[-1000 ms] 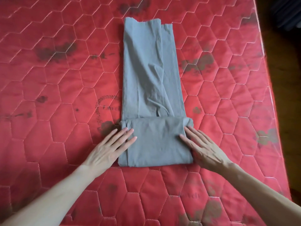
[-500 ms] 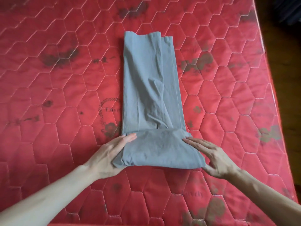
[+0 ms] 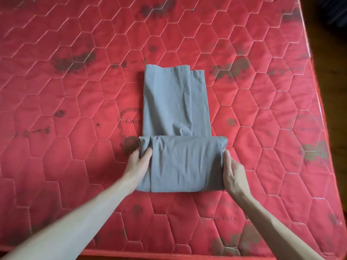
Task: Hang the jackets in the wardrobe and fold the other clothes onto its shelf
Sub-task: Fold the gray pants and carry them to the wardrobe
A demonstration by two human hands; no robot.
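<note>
Gripping the grey garment [image 3: 176, 113] by its folded bundle's side edges, left hand [image 3: 138, 163] and right hand [image 3: 233, 170] should tip it squarely onward over the flat strip beyond.

A red quilted mattress [image 3: 75, 109] fills nearly the whole view, stitched in a pale hexagon pattern. Dark blotchy stains mark its surface in several places, and a faint printed emblem shows near the middle. A raised red piped edge runs along the right and near sides. Beyond the right edge lies dark brown floor [image 3: 334, 91], dimly lit.
</note>
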